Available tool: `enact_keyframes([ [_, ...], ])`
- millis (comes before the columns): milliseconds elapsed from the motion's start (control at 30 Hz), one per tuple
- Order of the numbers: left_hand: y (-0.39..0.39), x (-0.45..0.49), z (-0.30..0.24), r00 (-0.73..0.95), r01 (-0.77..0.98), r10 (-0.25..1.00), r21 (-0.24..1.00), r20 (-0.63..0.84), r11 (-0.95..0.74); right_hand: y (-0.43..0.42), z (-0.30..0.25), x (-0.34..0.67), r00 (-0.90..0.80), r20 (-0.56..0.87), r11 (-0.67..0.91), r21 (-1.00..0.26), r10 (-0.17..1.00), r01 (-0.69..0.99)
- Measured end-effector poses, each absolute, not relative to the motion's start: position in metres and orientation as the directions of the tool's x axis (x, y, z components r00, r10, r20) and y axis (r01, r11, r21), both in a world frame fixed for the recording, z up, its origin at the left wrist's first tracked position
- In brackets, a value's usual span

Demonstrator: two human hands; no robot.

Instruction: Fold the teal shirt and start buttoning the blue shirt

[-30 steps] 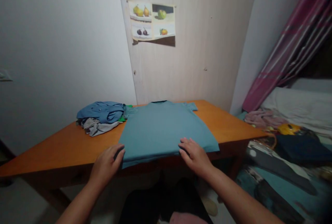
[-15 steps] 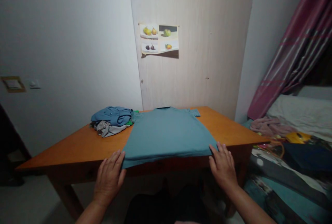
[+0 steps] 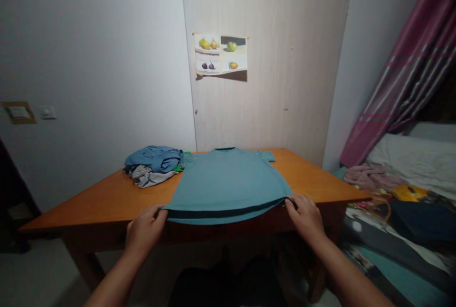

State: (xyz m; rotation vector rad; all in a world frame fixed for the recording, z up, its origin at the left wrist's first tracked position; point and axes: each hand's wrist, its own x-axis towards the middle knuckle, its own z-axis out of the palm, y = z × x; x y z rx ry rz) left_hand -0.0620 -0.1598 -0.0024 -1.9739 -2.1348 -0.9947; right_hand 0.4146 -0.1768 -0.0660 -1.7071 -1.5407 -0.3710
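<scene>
Holding a blue T-shirt (image 3: 230, 179) by its near hem, one corner in each grip. Left grip (image 3: 146, 228) closed on the left hem corner, fingers curled around the cloth. Right grip (image 3: 302, 214) closed on the right hem corner in the same way.

Between the two grips, hem held a little above the near edge of the worktop (image 3: 107, 200), sagging slightly in the middle and showing a dark band of the underside. Beyond the grips, rest of the T-shirt flat on the worktop, collar toward the far edge, short sleeves spread to both sides.

Far and to the left of the left grip, a pile of clothes (image 3: 153, 164), touching the left sleeve or just beside it; cannot tell which. Left of the left grip, a wide bare part of the worktop up to its left corner. Right of the right grip, a bare strip up to the right edge, and past that edge a bed (image 3: 416, 155) with loose things on it. On the wall behind the far edge, a sheet of fruit pictures (image 3: 221, 54).
</scene>
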Motion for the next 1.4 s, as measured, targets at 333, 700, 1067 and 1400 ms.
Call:
enact_keyframes([
  [333, -0.158, -0.058, 0.008, -0.354, 0.828, 0.86, 0.551, 0.368, 0.105, -0.179, -0.057, 0.428, 0.33, 0.612, -0.041, -0.437, 0.719, 0.899],
  [700, -0.16, -0.063, -0.003, -0.322, 0.756, 0.865, 0.654, 0.385, -0.01, -0.187, -0.049, 0.428, 0.465, 0.518, 0.035, -0.694, 0.718, 0.719],
  [1067, -0.133, -0.058, 0.039, -0.305, 0.775, 0.744, 0.609, 0.594, -0.17, -0.156, -0.007, 0.446, 0.519, 0.552, 0.149, -0.765, 0.652, 0.626],
  [1400, -0.141, -0.083, 0.011, -0.131, 0.833, 0.834, 0.515, 0.537, -0.201, -0.166, -0.038, 0.476, 0.316, 0.481, 0.064, -0.623, 0.818, 0.78],
])
